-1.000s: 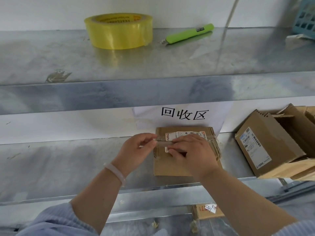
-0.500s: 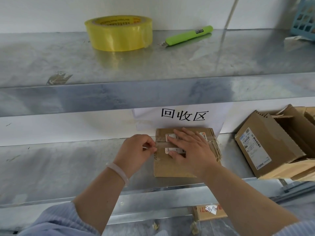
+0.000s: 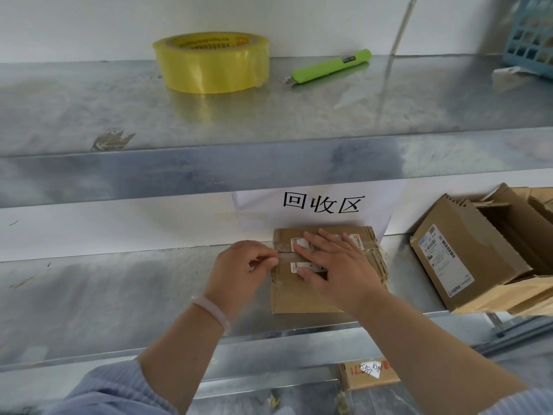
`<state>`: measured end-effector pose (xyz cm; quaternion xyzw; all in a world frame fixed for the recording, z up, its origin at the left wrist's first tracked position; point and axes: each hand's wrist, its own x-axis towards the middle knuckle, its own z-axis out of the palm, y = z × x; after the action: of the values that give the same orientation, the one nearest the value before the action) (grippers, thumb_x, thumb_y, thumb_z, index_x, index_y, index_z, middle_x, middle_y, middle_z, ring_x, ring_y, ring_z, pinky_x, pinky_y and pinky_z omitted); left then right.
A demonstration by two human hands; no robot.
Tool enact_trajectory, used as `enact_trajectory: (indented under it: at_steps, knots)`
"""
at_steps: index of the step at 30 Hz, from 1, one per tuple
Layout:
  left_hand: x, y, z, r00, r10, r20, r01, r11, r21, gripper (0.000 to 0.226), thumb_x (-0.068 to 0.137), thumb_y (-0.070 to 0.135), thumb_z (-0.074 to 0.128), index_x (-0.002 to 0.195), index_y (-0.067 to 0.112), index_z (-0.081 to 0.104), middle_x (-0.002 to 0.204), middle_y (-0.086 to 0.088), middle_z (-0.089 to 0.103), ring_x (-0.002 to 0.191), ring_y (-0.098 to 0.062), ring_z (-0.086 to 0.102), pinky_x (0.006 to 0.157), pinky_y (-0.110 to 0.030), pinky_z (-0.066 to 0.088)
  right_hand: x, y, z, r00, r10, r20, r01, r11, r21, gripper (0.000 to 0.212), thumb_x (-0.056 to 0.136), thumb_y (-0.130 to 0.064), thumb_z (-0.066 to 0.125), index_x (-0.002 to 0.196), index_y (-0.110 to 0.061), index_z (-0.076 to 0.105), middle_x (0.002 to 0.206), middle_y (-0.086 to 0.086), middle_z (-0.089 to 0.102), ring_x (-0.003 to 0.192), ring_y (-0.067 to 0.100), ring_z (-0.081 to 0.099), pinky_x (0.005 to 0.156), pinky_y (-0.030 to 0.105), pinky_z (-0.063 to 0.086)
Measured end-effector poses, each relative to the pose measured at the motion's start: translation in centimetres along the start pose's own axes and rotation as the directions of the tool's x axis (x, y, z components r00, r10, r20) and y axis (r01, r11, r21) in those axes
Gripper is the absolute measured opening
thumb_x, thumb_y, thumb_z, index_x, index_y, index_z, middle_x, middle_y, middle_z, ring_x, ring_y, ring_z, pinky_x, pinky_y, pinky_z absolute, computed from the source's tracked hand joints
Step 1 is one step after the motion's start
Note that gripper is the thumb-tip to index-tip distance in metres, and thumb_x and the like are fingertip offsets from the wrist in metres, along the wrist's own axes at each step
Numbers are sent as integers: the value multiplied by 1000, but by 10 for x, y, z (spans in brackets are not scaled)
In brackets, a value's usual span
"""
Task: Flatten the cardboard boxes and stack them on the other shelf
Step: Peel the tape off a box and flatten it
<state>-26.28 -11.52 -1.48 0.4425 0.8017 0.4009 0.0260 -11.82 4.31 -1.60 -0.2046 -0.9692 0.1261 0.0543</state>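
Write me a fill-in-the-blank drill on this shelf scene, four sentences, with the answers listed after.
1. The right hand presses flat on the cardboard box lying under the ____ sign.
2. The left hand pinches at the box's ____ edge.
3. The roll of tape on the upper shelf is ____ in colour.
4. Right of the tape lies a ____ utility knife.

Missing words: paper; left; yellow; green

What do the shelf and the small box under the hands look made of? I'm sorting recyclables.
The shelf looks like galvanized sheet metal: grey, mottled, softly reflective. The small box looks like brown corrugated cardboard, matte, with fluted edges showing at its right side and glossy clear tape across the top.
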Motion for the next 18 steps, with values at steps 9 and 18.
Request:
enact_trajectory:
  at_steps: [9, 18]
  knots:
    - [4, -3, -2, 950, -256, 180, 285, 945, -162, 16, 81, 26, 75, 90, 34, 65, 81, 11, 68, 77, -3, 63, 72, -15, 49, -7, -4, -1, 999, -9, -35, 10, 1000, 20, 50, 91, -61, 39, 140, -52, 35, 154, -25, 23, 145, -1, 9, 119, 28, -7]
    - [-3, -5, 11, 964, -264, 30, 264, 944, -199, 32, 83, 5, 68, 65, 26, 51, 66, 8, 64, 68, 2, 64, 62, -14, 50, -8, -4, -3, 998, -31, -47, 33, 999, 37, 48, 92, -59, 40, 139, -52, 37, 154, -25, 24, 145, -1, 11, 120, 28, -4]
